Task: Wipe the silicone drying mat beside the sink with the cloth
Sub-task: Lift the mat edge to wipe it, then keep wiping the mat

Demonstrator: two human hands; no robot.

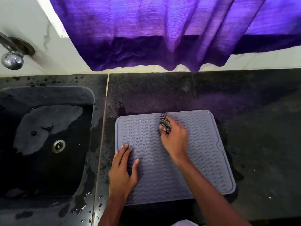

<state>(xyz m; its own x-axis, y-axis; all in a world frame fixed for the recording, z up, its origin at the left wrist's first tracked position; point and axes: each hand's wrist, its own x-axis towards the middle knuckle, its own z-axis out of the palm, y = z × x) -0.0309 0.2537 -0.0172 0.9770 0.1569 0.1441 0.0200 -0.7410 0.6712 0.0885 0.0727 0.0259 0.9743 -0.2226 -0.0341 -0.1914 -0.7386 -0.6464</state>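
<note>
One mat (203, 144) | left hand (122, 170) flat on it | right hand (175, 141) grips cloth (163, 122), seemingly pointing away

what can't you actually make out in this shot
Head view only:
1. The cloth: mostly hidden under the right hand and motion-blurred, so its size and pattern are unclear.
2. The tap: cut off by the left edge, spout unseen.
3. The sink: left and near parts cut off by the frame.
4. The mat: patches under the left hand and right forearm hidden.
5. Whatever is behind the curtain.
</note>
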